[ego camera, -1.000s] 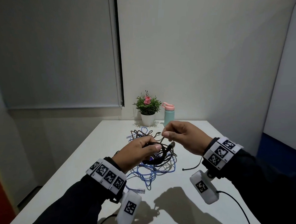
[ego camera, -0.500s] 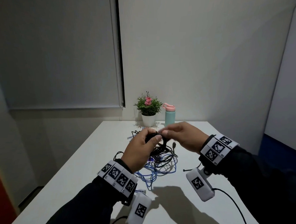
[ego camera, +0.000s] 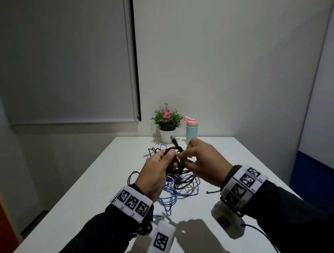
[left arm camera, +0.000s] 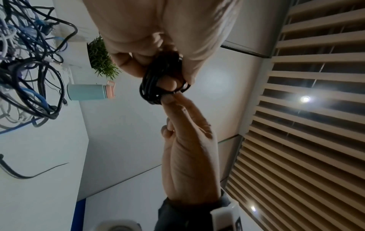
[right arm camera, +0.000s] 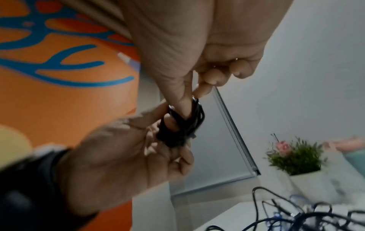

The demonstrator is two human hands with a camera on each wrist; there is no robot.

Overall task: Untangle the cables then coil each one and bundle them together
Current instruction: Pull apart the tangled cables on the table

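- Since a second ago, both hands have come together and risen slightly above the table; the black cable that was loose between them is now wound into a small coil.
- left hand (ego camera: pixel 157 170): fingers curled round the black coil (ego camera: pixel 173 158), thumb on top of the loops. The left wrist view shows the coil (left arm camera: pixel 158 82) gripped between thumb and curled fingers.
- right hand (ego camera: pixel 204 163): thumb and forefinger pinch the coil's near-side loops; remaining fingers are loosely curled. In the right wrist view the thumb tip presses into the loops (right arm camera: pixel 181 123).
- Coil is held in the air, between the two hands, above the tangle.
- One metal plug end (ego camera: pixel 173 140) sticks up from the top of the coil.
- cable tangle (ego camera: pixel 181 185): blue and black cables, still knotted together, lying on the white table (ego camera: pixel 95 190) below and just in front of the hands. A blue strand trails toward the near edge.
- A loose black cable end lies on the table by the right wrist.
- Far table edge: potted plant (ego camera: pixel 167 124) and teal bottle (ego camera: pixel 191 132) with pink lid, side by side, well apart from the tangle.
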